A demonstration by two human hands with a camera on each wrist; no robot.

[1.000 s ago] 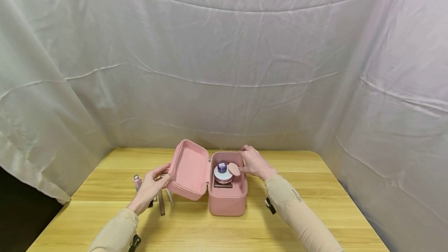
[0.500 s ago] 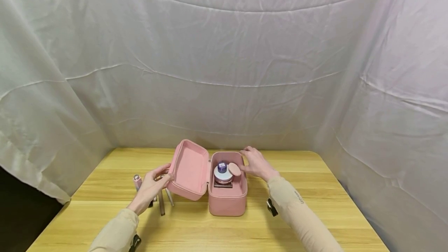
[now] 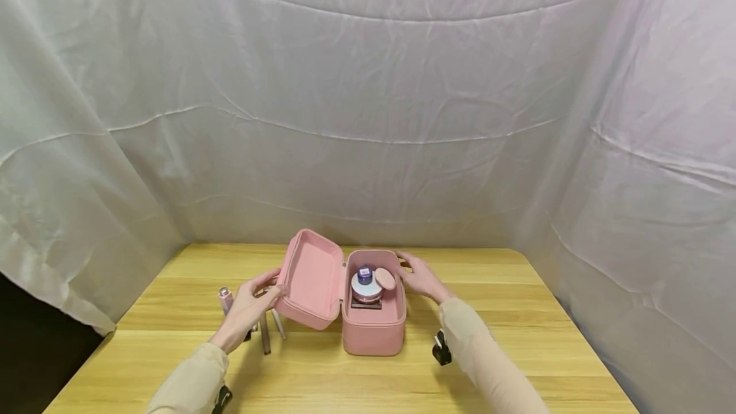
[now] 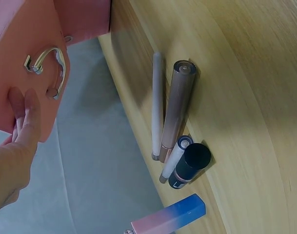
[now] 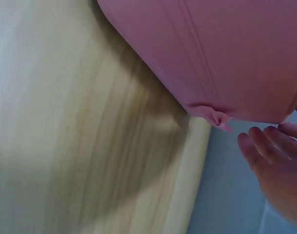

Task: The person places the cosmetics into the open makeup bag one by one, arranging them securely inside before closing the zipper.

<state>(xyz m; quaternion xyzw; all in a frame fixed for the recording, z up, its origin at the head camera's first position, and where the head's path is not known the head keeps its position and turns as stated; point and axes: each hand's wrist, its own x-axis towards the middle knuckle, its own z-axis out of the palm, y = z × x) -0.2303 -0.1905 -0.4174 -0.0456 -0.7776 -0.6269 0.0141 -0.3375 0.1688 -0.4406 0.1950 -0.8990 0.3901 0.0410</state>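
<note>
Pink cosmetics case (image 3: pixel 374 339) sits on the bench, its hinged lid (image 3: pixel 313 276) swung out to the left. The left hand (image 3: pixel 250 302) holds the lid's far edge, thumb at the rim and fingers behind; the lid hides those fingertips from above, but the left wrist view shows them against the outer face, near a shiny metal handle (image 4: pixel 53 68). The right hand (image 3: pixel 424 278) is at the back right corner, fingers loosely bent and spread; its thumb is cut off at the right wrist view's edge, and I cannot tell whether it pinches the wall. Inside, a purple-lidded jar (image 3: pixel 365 275) tops a white-topped round container (image 3: pixel 365 294), above a dark flat item (image 3: pixel 366 305) that is mostly covered. A pink puff (image 3: pixel 384 278) tilts beside them. Left of the case, partly hidden by the left hand from above, are a slim pale stick (image 4: pixel 157 105), a brown tube (image 4: pixel 177 105), a small pale tube (image 4: pixel 174 158), a black-capped tube (image 4: pixel 193 161) and a pink-and-blue tube (image 4: pixel 170 214) clipped by the frame. The bench (image 3: pixel 345 388) meets pale, creased cloth (image 3: pixel 368 114) behind.
</note>
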